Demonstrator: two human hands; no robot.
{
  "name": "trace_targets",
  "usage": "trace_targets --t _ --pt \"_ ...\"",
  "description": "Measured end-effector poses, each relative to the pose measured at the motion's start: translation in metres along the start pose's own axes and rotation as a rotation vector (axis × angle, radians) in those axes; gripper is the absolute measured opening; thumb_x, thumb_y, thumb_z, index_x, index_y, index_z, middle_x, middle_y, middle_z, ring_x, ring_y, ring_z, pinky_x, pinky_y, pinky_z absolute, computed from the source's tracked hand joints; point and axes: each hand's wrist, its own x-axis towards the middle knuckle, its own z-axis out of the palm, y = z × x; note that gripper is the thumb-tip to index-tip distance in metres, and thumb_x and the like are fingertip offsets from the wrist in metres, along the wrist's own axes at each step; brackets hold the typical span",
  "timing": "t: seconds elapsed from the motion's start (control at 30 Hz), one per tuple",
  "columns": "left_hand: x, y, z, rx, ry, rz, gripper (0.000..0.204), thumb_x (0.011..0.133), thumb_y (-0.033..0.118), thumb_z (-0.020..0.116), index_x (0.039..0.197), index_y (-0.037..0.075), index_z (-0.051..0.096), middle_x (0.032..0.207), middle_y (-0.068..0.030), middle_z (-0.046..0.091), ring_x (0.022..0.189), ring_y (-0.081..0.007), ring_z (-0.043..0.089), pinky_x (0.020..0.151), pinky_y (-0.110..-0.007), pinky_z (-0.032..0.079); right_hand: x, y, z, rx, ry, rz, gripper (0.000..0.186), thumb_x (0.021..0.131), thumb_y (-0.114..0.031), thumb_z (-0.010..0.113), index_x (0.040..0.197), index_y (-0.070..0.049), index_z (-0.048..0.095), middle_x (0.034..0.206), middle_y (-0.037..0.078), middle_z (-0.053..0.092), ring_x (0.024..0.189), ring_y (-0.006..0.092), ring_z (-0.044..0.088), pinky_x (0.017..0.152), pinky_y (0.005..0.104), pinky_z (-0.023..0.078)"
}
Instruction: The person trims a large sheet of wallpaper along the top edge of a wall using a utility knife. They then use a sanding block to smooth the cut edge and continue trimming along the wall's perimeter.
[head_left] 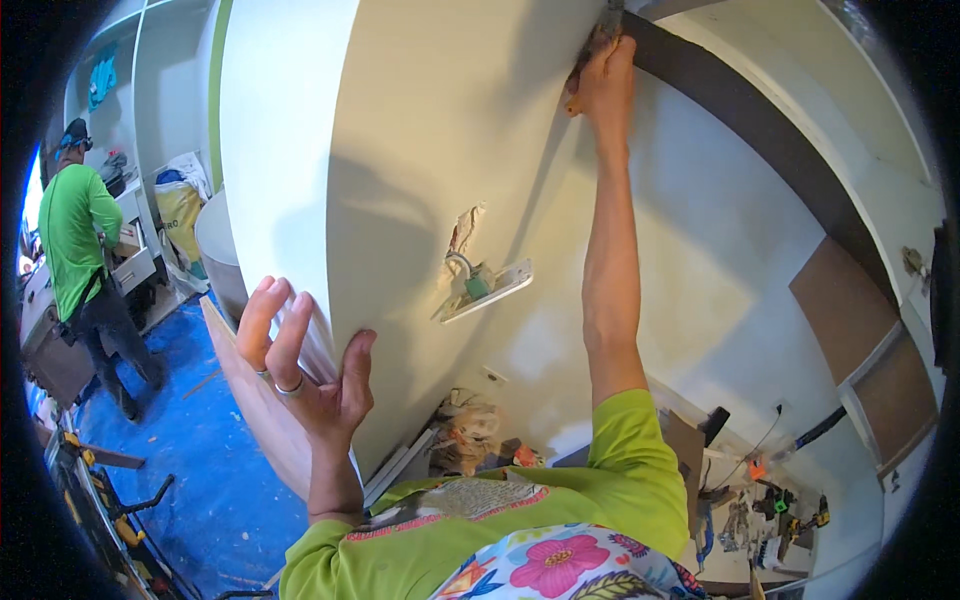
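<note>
My right arm reaches far up. My right hand [608,80] is closed round a hand tool [574,104] at the top of the cream wall [400,130]. The tool's orange-brown handle end shows below my fist and a grey part above it; its kind is unclear. My left hand [318,375], with rings on it, is lower down at the corner of the white upright panel [275,140]. Its fingers and thumb are spread along that corner. Between my hands, a white switch or socket plate [500,290] with a green back hangs by wires from a ragged wall hole [465,230].
A person in a green shirt [78,230] stands at open drawers [132,265] on the left. Blue sheeting [215,460] covers the floor. A dark band [770,120] curves along the upper right. Several tools [780,505] lie at lower right; crumpled plastic [468,425] lies below the wall plate.
</note>
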Motion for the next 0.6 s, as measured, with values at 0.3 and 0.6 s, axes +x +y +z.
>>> trace_targets --t 0.3,0.6 --pt "-0.004 -0.002 0.001 0.008 -0.01 -0.008 0.06 0.09 0.024 0.078 0.14 0.005 0.051 0.144 -0.0216 0.05 0.137 -0.04 0.047 0.117 -0.052 0.035 -0.016 -0.016 -0.001 0.251 -0.034 0.444 0.026 0.108 -0.019 0.043 0.121 0.003 0.043 0.096 0.023 0.059 0.085 0.0385 0.06 0.074 0.0463 0.047" --pt "-0.005 -0.001 0.0 0.021 -0.016 -0.02 0.059 0.091 0.022 0.076 0.141 0.005 0.049 0.144 -0.0218 0.05 0.138 -0.0406 0.047 0.118 -0.054 0.034 -0.018 -0.007 0.006 0.222 0.024 0.355 0.025 0.112 -0.027 0.041 0.112 -0.002 0.04 0.069 0.005 0.052 0.047 0.0133 0.054 0.036 0.0317 0.042"
